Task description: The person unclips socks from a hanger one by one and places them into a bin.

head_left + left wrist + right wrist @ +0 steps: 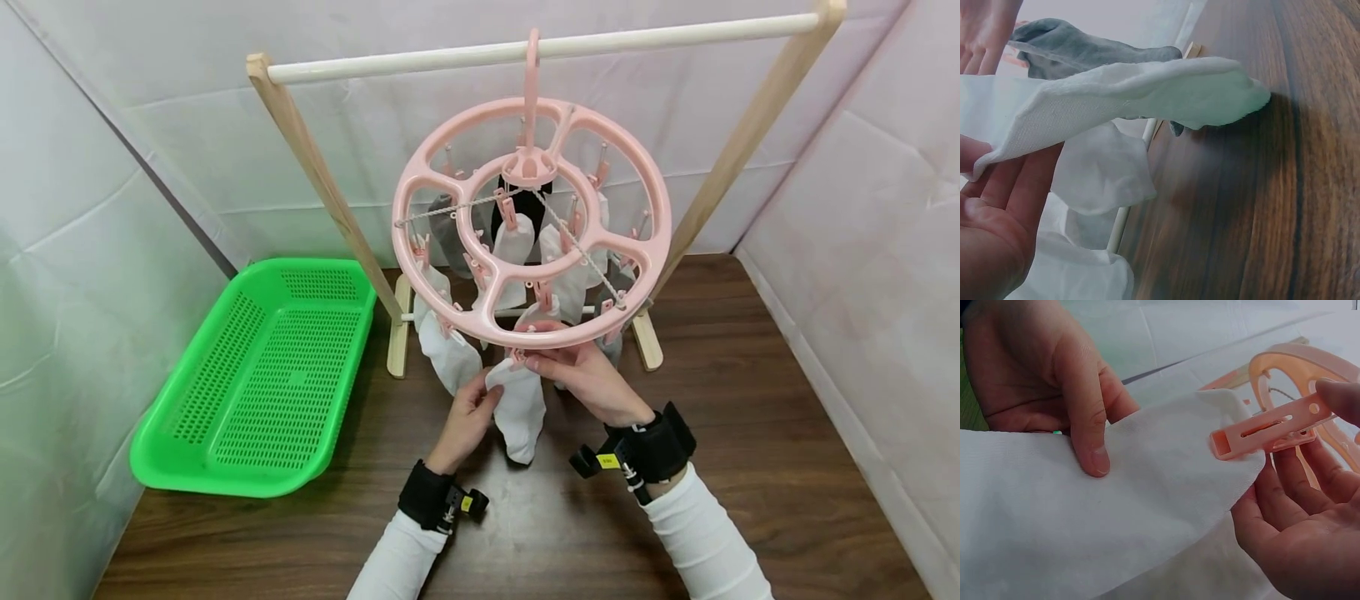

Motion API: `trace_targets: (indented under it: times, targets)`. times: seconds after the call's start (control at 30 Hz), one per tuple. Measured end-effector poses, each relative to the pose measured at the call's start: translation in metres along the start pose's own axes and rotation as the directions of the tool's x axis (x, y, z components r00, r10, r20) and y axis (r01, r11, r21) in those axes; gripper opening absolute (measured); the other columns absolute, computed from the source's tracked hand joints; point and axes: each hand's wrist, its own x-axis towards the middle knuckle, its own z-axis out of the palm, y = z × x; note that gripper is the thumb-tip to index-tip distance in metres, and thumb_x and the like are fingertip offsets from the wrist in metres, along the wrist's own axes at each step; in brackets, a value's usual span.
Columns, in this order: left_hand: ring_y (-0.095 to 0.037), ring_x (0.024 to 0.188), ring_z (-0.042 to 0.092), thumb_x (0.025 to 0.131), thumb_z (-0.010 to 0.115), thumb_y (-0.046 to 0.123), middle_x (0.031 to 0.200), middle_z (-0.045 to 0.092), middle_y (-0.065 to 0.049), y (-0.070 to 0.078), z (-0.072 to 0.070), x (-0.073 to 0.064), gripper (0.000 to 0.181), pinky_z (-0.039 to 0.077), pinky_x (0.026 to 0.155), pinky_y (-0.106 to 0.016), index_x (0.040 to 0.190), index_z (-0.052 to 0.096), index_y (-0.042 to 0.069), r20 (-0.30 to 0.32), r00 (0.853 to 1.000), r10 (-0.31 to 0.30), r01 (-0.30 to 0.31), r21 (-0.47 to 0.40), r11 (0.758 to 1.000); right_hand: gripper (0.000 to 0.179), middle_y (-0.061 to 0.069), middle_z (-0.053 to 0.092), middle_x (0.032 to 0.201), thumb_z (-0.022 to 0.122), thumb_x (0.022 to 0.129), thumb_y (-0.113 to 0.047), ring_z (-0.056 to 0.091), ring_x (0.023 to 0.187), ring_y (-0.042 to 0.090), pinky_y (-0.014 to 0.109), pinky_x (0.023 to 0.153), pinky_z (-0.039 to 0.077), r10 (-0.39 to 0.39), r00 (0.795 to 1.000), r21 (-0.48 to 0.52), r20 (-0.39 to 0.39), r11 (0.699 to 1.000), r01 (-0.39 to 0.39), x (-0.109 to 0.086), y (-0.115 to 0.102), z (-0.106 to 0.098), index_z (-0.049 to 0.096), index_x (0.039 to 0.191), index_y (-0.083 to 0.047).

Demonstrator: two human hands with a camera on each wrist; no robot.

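My left hand (467,417) pinches a finely knit white sock (520,408); my right hand (596,383) squeezes a slotted plastic clothespin (1269,428) at its top edge, below the pink ring hanger (660,208). Limp socks behind (1104,172) partly hide the white crossbar (1119,230).

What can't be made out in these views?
Head view: the full shape of the black item, behind the pink ring and a hanging sock.
Right wrist view: non-thumb fingertips of the left hand, behind the held sock.
Left wrist view: top of that held sock, cut off by the left edge.
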Motion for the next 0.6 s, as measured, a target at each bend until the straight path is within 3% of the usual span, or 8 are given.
trace_targets:
  times: [0.1,0.23,0.37,0.5,0.6]
  targets:
    - [-0.011,0.065,0.046,0.096,0.044,-0.011,0.08,0.052,-0.021,-0.002,0.0,-0.002,0.025,0.038,0.06,-0.022,0.119,0.054,-0.015,-0.005,1.0,-0.012,0.012,0.006,1.0,0.032,0.006,0.062,0.118,0.061,0.094,0.0,0.058,0.107,0.016,0.029,0.088,0.046,-0.013,1.0,0.002,-0.014,1.0,0.014,-0.001,0.003,0.0,0.061,0.124,-0.011]
    - [-0.008,0.059,0.041,0.096,0.045,-0.011,0.071,0.045,-0.013,-0.018,-0.001,-0.003,0.024,0.036,0.055,-0.022,0.117,0.056,-0.013,-0.02,1.0,-0.009,0.009,0.003,1.0,0.031,0.009,0.065,0.116,0.063,0.092,0.001,0.061,0.107,0.019,0.03,0.088,0.048,-0.029,0.999,-0.001,-0.03,1.0,0.029,-0.001,0.007,0.0,0.065,0.122,-0.009]
    - [-0.01,0.07,0.049,0.098,0.046,-0.007,0.081,0.053,-0.015,-0.034,0.0,-0.003,0.025,0.041,0.063,-0.023,0.119,0.057,-0.011,-0.026,1.0,0.004,-0.005,-0.02,1.0,0.029,0.009,0.066,0.115,0.064,0.092,0.0,0.061,0.105,0.018,0.031,0.088,0.047,-0.047,0.998,-0.015,-0.037,0.999,0.047,-0.001,0.008,-0.001,0.067,0.119,-0.01]
    - [-0.01,0.063,0.047,0.098,0.046,-0.003,0.075,0.052,-0.007,-0.036,0.0,-0.004,0.027,0.039,0.059,-0.024,0.122,0.058,-0.007,-0.029,1.0,0.004,-0.004,-0.006,1.0,0.029,0.01,0.066,0.115,0.062,0.093,-0.001,0.06,0.107,0.018,0.032,0.09,0.047,-0.073,0.997,-0.003,-0.04,0.997,0.073,0.001,0.009,-0.001,0.067,0.12,-0.011]
    - [-0.009,0.054,0.038,0.099,0.046,-0.003,0.067,0.04,0.0,-0.034,-0.002,-0.006,0.026,0.033,0.054,-0.024,0.122,0.059,-0.005,-0.035,0.999,0.004,-0.004,0.014,1.0,0.028,0.007,0.067,0.114,0.06,0.095,0.0,0.06,0.107,0.018,0.032,0.09,0.047,-0.103,0.994,0.022,-0.044,0.994,0.104,0.003,0.01,0.0,0.067,0.12,-0.01]
